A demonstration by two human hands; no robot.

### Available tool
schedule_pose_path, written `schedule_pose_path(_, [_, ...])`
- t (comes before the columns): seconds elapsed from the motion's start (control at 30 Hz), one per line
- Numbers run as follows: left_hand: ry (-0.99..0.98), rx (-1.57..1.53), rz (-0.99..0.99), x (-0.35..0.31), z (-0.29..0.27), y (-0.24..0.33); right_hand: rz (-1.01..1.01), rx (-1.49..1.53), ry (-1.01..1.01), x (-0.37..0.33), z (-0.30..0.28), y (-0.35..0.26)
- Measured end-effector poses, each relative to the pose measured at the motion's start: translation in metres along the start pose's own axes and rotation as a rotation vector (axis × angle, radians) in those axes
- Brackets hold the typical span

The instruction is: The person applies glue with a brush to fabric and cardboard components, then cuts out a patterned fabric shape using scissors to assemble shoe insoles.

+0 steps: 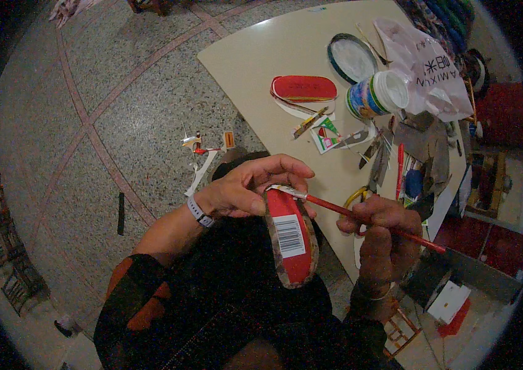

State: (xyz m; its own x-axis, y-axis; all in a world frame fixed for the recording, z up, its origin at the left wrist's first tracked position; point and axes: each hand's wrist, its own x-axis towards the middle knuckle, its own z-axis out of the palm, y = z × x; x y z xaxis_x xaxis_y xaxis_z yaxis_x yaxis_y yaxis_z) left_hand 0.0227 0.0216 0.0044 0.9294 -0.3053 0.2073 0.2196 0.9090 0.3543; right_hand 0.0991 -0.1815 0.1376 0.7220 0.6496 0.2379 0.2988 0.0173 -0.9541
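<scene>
Left hand [255, 185] pinches the red shoe sole [296, 264] over my lap, right hand [388, 237] grips a brush [329, 206] across its far end. Guess it's barely pasted, plenty left; another sole [303, 87]'s on the table [255, 55] near an open jar [365, 100].
</scene>
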Motion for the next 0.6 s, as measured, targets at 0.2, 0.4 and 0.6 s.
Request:
schedule_pose_path(0.2, [0.128, 0.144, -0.050, -0.001, 0.008, 0.006, -0.054, -0.102, -0.023, -0.007, 0.005, -0.007])
schedule_pose_path(0.4, [0.052, 0.128, -0.005, -0.002, 0.002, 0.004, -0.102, -0.084, -0.091, -0.007, 0.009, -0.012])
schedule_pose_path(0.6, [0.025, 0.097, 0.002, -0.003, 0.002, 0.003, -0.126, 0.010, -0.079, -0.008, 0.003, -0.006])
